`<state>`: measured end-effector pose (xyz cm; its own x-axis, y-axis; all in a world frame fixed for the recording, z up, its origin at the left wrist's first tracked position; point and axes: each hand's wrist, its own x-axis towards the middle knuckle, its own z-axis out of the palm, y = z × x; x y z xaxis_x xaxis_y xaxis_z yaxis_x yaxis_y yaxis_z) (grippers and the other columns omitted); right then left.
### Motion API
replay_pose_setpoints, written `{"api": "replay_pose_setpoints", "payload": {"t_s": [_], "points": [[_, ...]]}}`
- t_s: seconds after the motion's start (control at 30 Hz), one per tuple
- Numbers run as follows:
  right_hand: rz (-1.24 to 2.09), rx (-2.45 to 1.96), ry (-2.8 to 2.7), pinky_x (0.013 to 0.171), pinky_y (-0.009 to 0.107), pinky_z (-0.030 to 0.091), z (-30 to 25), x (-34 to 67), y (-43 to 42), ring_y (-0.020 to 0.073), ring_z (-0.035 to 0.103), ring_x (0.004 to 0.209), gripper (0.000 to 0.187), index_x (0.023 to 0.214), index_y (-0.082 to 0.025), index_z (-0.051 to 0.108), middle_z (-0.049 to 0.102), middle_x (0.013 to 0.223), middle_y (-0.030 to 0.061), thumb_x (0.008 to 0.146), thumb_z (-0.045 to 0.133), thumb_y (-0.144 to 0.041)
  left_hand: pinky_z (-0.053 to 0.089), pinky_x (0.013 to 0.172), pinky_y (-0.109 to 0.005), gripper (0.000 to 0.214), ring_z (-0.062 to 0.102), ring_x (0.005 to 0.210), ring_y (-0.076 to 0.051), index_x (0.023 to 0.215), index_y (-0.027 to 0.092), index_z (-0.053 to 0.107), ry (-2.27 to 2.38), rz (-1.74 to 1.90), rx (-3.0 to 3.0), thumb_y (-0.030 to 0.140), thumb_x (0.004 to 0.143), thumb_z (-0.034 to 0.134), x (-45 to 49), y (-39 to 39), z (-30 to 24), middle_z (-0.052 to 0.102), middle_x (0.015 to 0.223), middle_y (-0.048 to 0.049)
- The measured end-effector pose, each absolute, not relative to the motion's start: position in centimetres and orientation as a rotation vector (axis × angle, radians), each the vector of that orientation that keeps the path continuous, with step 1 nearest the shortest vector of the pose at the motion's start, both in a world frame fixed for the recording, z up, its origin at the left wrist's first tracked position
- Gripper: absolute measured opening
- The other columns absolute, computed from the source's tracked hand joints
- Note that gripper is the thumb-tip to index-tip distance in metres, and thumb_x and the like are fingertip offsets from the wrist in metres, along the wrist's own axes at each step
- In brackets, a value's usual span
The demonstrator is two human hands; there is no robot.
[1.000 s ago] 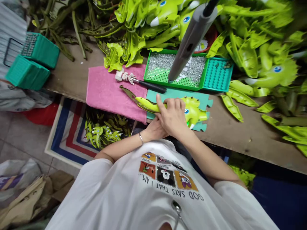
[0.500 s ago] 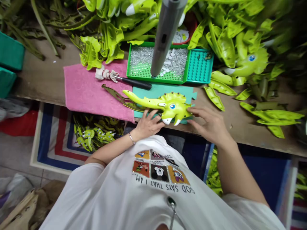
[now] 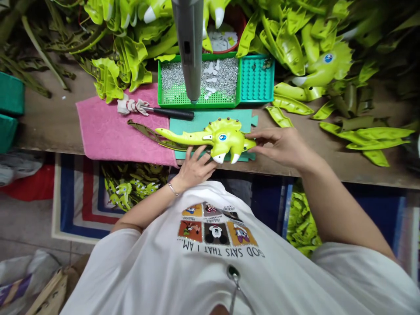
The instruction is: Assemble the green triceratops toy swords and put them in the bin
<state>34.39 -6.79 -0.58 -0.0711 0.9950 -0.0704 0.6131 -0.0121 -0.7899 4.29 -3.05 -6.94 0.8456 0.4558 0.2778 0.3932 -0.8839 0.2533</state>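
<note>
Left hand (image 3: 194,166) open, fingers spread, tips at the lower edge of the lime-green plastic triceratops toy (image 3: 226,140); no clear grip. Right hand (image 3: 278,146) nearly flat, fingertips (image 3: 256,142) resting on the toy's frill end, not wrapped round it. Toy lies sideways on a teal foam mat (image 3: 213,122), tail pointing left. Olive-green flat plastic cutout (image 3: 144,133) just beside the tail, partly on a pink towel (image 3: 105,127). Black-handled tool (image 3: 172,113) on the towel, white-wrapped end. Behind: green tray of silver studs (image 3: 197,78), joined teal pegboard tray (image 3: 257,78), grey tube (image 3: 188,43) above them, heaped green toy parts (image 3: 288,43) along the bench (image 3: 334,164).
</note>
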Motion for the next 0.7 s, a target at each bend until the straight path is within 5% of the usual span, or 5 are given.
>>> {"api": "replay_pose_setpoints", "payload": {"t_s": [0.27,0.43,0.6,0.7], "points": [[0.811,-1.579,-1.661,0.085,0.045,0.063,0.3,35.0,-5.7,0.0261,0.074,0.089,0.033,0.097,-0.034,0.080,0.080,0.100,0.0023,0.075,0.079,-0.059,0.030,0.119,-0.055,0.042,0.053,0.135,-0.030,0.138,0.031,0.060,0.651,0.406,2.804,0.029,0.096,0.058,3.7,-3.2,-6.9,0.070,0.126,-0.0088],[0.806,-1.529,-1.745,0.099,0.046,0.059,-0.8,35.3,-5.5,0.0266,0.075,0.100,0.031,0.097,-0.031,0.080,0.080,0.104,0.0028,0.077,0.079,-0.055,0.046,0.107,-0.039,0.025,0.067,0.115,-0.019,0.120,0.034,0.066,0.541,0.665,2.815,0.030,0.096,0.061,1.7,-2.6,-6.6,0.075,0.115,-0.0016],[0.825,-1.540,-1.768,0.101,0.047,0.059,-1.7,35.4,-5.6,0.0267,0.075,0.103,0.023,0.100,-0.031,0.079,0.079,0.107,0.0019,0.082,0.076,-0.045,0.034,0.114,-0.054,0.052,0.059,0.127,-0.031,0.138,0.021,0.056,0.930,0.693,2.835,0.051,0.096,0.060,2.0,0.5,-5.0,0.070,0.128,-0.0141],[0.824,-1.578,-1.761,0.102,0.047,0.059,-1.9,35.4,-5.7,0.0267,0.075,0.104,0.021,0.100,-0.032,0.079,0.079,0.108,0.0008,0.082,0.076,-0.042,0.027,0.118,-0.056,0.049,0.061,0.121,-0.028,0.137,0.020,0.057,0.925,0.619,2.841,0.051,0.100,0.053,2.8,1.9,-4.8,0.072,0.121,-0.0122]]}}
